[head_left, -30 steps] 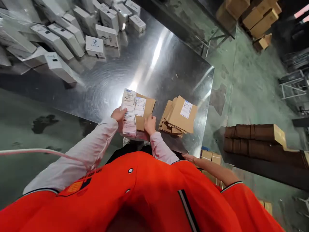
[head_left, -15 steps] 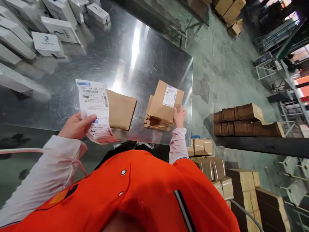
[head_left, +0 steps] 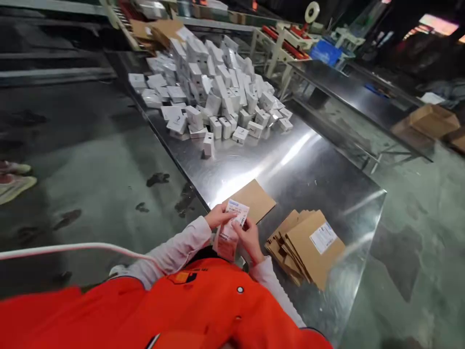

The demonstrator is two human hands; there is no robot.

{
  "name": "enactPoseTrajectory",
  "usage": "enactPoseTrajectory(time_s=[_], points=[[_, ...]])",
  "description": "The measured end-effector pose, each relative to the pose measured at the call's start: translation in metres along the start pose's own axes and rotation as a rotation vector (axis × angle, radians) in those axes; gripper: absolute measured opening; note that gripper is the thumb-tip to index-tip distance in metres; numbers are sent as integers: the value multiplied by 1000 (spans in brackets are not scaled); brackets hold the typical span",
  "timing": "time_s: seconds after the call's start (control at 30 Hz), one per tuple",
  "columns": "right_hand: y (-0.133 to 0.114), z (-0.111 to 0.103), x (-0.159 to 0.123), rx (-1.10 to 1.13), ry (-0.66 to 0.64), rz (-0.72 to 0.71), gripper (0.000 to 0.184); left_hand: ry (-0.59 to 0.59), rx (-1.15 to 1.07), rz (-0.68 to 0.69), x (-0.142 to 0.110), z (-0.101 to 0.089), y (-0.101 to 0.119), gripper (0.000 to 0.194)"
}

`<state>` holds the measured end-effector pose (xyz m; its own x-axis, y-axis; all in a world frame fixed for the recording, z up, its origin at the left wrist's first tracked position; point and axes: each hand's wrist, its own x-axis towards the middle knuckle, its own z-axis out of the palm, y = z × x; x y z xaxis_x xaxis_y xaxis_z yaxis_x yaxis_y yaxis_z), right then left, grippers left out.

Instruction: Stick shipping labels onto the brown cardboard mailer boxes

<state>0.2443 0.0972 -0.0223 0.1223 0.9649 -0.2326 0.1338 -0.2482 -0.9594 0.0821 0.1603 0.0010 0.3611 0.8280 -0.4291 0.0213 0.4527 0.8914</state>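
A strip of printed shipping labels [head_left: 228, 237] hangs in front of my body, pinched by both hands. My left hand [head_left: 220, 216] grips its left side, thumb across the printed face. On the right edge, my right hand [head_left: 250, 237] has its thumb and fingers closed on the same strip. Just beyond the labels lies a flat brown cardboard mailer [head_left: 257, 199], partly covered by the strip and hands. To the right sits a fanned stack of cardboard mailers [head_left: 290, 242]; its top one carries a white shipping label [head_left: 323, 238].
Small white boxes [head_left: 218, 92] are heaped at the far end of the steel table [head_left: 327, 160]. A second dark table [head_left: 348, 92] holds an open carton [head_left: 432, 121]. A white cable [head_left: 90, 246] crosses at left. A person's shoes [head_left: 16, 186] stand at the left edge.
My right hand has left the mailer stack and now holds the label strip with my left hand. The view has swung up and left, showing the whole heap of white boxes.
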Motion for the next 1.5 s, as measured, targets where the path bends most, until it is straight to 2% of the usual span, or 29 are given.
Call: enactPoseTrajectory(time_s=[0.13,0.27,0.4,0.5,0.57,0.67,0.77,0.87,0.97,1.27,1.37,1.43,1.5], points=[[-26,-22,8,-255,12,-83,28,30,-34,-26,-5,6,-11,40],[-43,-26,4,-445,1,-30,25,104,-38,-37,-6,9,-26,41],[-47,-23,-2,-575,21,-2,21,144,8,-69,1,12,-45,45],[-40,-24,6,-614,26,28,17,125,22,-95,13,13,-57,45],[-34,-28,21,-631,57,20,14,26,17,-138,22,11,-61,44],[-25,-41,59,-690,135,28,14,-169,26,-238,34,0,-67,50],[-14,-57,106,-743,219,142,20,-290,42,-327,43,-18,-75,53],[1,-70,145,-754,301,254,25,-295,15,-391,49,-32,-83,62],[14,-75,168,-756,344,307,25,-247,10,-434,57,-36,-83,64],[30,-77,188,-756,414,343,35,-273,78,-486,85,-21,-64,71],[32,-76,189,-787,416,330,35,-267,110,-501,77,-26,-71,67],[34,-70,185,-817,442,314,43,-244,150,-519,58,-38,-78,62],[37,-58,177,-873,395,232,59,-211,183,-542,30,-55,-84,57]])
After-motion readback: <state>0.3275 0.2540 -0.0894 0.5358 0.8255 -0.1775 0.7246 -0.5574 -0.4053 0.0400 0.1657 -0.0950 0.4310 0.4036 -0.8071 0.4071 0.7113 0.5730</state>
